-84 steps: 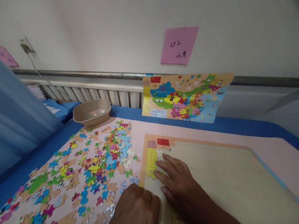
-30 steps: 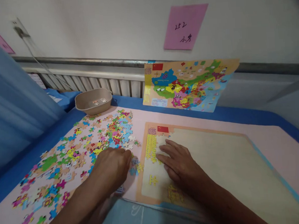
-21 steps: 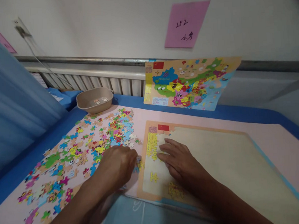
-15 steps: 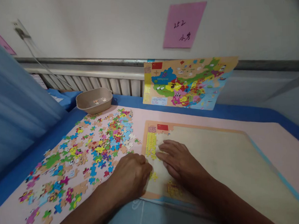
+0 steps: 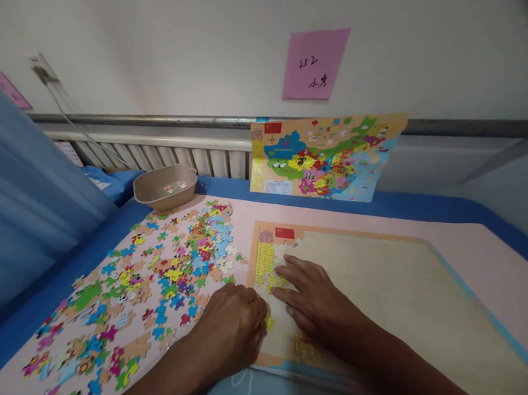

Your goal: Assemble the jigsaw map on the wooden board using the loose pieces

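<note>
My left hand is closed at the left edge of the puzzle board, its fingers curled together. What they hold, if anything, is hidden. A yellow puzzle piece shows beside its fingertips. My right hand rests on the board with fingers spread, its fingertips by the joined yellow pieces along the left border. A red flag piece sits in the upper left corner. Near my right wrist lie yellow-brown pieces, partly covered.
Many loose puzzle pieces are spread over the pink sheet on the left. A beige basin with a few pieces stands behind them. The printed map picture leans against the wall rail. A blue curtain hangs at left.
The view has tilted up slightly, so everything sits lower. My right hand has slid a little toward me along the yellow pieces, its fingers more spread. My left hand stays in place.
</note>
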{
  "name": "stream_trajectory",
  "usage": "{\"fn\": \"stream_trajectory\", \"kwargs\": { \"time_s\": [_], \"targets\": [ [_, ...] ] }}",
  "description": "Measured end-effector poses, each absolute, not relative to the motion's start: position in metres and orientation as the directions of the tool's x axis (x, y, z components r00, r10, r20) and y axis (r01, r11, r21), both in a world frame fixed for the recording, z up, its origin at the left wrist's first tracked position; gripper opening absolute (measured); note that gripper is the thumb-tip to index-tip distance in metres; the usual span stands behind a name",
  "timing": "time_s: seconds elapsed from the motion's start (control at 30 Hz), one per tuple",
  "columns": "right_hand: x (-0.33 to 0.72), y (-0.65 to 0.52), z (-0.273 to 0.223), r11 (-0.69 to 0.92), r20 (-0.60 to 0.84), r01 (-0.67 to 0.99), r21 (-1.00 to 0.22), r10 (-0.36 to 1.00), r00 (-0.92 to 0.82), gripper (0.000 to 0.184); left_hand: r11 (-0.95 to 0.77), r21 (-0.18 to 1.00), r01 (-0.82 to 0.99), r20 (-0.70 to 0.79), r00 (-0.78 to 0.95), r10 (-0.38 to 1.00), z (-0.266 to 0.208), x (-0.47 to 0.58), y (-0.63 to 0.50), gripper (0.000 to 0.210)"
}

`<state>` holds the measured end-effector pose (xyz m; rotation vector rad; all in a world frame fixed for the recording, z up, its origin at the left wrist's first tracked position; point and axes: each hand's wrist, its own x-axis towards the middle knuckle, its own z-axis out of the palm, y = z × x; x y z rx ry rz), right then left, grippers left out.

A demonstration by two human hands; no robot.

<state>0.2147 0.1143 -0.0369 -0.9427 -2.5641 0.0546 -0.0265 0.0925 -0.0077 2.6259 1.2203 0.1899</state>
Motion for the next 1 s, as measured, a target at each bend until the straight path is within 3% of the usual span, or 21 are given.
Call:
{"fn": "stream_trajectory", "kwargs": {
  "time_s": [0.3, 0.63, 0.8, 1.0],
  "targets": [
    [0.218, 0.114, -0.024, 0.775, 0.336, 0.577, -0.256, 0.631, -0.699, 0.016, -0.588, 0.291, 0.755, -0.003, 0.615, 0.788, -0.005, -0.032, 0.095, 0.014],
    [0.2, 0.102, -0.021, 0.786, 0.425, 0.529, -0.321, 0.618, -0.661, 0.002, -0.573, 0.261, 0.777, 0.018, 0.59, 0.807, -0.011, -0.025, 0.095, 0.017],
    [0.194, 0.1, -0.026, 0.751, 0.436, 0.586, -0.304, 0.656, -0.616, 0.022, -0.555, 0.298, 0.777, 0.143, 0.538, 0.831, -0.013, -0.023, 0.094, 0.015],
    [0.194, 0.103, -0.033, 0.727, 0.479, 0.611, -0.313, 0.676, -0.56, 0.02, -0.565, 0.364, 0.741, 0.307, 0.477, 0.823, -0.015, -0.02, 0.091, 0.021]
  ]
}}
